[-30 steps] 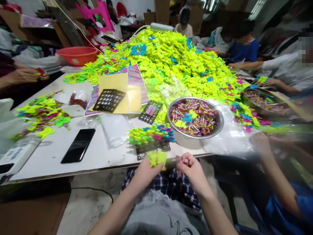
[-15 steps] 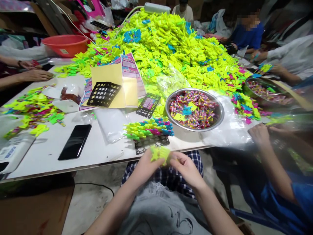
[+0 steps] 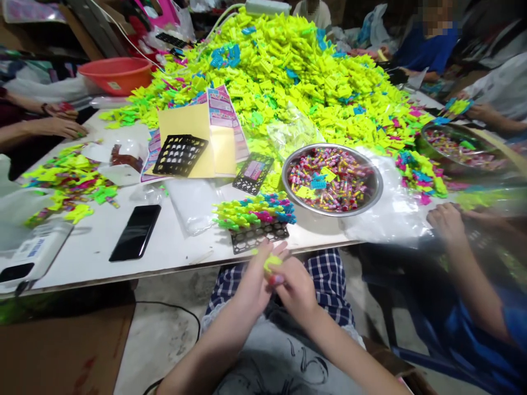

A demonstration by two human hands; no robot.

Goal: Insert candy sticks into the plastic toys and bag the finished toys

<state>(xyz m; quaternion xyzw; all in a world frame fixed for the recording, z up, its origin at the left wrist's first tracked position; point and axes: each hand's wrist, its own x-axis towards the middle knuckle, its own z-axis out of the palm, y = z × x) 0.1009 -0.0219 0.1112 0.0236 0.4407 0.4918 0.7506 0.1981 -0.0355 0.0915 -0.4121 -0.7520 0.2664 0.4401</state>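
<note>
Just below the table's front edge, my left hand [image 3: 256, 280] cradles a small bright-yellow plastic piece [image 3: 272, 264], its fingertips partly stretched out. My right hand [image 3: 297, 288] is closed against it, pinching a small candy-filled tube [image 3: 277, 280] with a pinkish-red end at the yellow piece. Fingers and blur hide how the two fit together. Beyond my hands, a black perforated tray [image 3: 259, 237] lies on the table edge, with rows of yellow, green, pink and blue pieces [image 3: 253, 211] standing behind it. A metal bowl [image 3: 381, 189] of candy tubes stands to the right.
A large heap of yellow pieces [image 3: 280, 71] covers the back. On the left lie a black phone [image 3: 135, 233], a white device [image 3: 39, 255] and a loose pile [image 3: 69, 184]. A red basin [image 3: 117, 74] stands behind. Co-workers' hands [image 3: 447, 222] show at both sides.
My right hand has moved left and inward against the left, and a candy tube now shows at the yellow piece. My left hand has turned, its fingers stretching out more. The view has shifted slightly.
</note>
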